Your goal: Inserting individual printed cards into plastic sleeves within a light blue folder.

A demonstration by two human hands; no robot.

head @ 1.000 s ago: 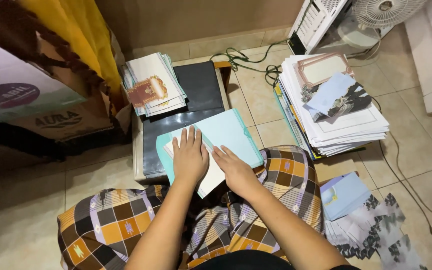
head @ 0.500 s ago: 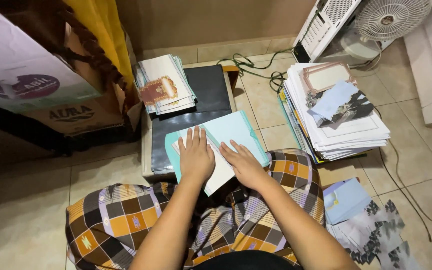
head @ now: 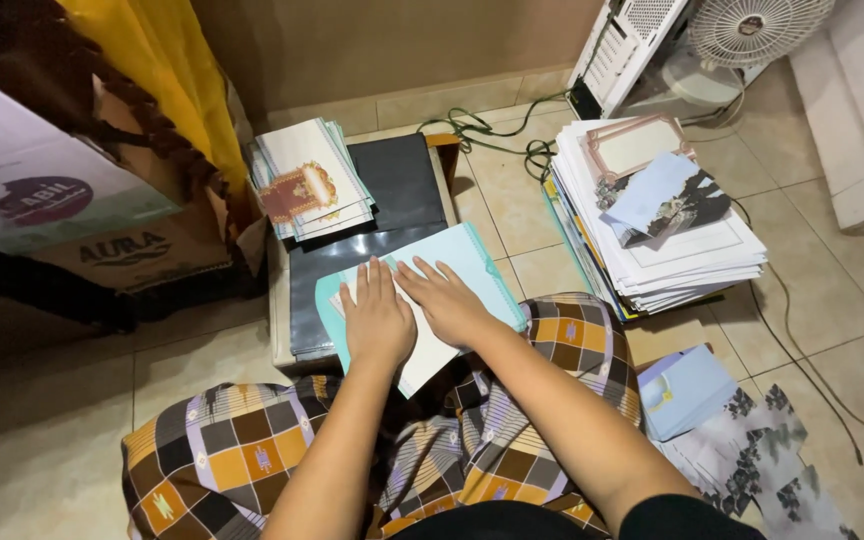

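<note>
Two hands lie flat at the centre of the frame, and we record both as spread, palms down, grasping nothing. The left hand (head: 377, 318) and the right hand (head: 449, 300) sit side by side, touching at the thumbs, pressing a white sheet (head: 422, 358) onto a light teal folded card (head: 472, 265). The card rests on a dark board (head: 402, 190) laid over a low stand, its lower edge reaching the checked cloth (head: 222, 450) on the person's lap.

At the upper left of the board we note a small stack of printed cards (head: 312, 180), fanned and partly overhanging. To the right of centre stands a tall pile of paper (head: 682, 250), uneven at its edges, with loose envelopes (head: 687, 390) on the tiles at lower right.

In our judgement, the white sheet could skew under uneven pressure and crease off line. The card overhangs the board's edge and could tip toward the lap if the palms lift together.
</note>
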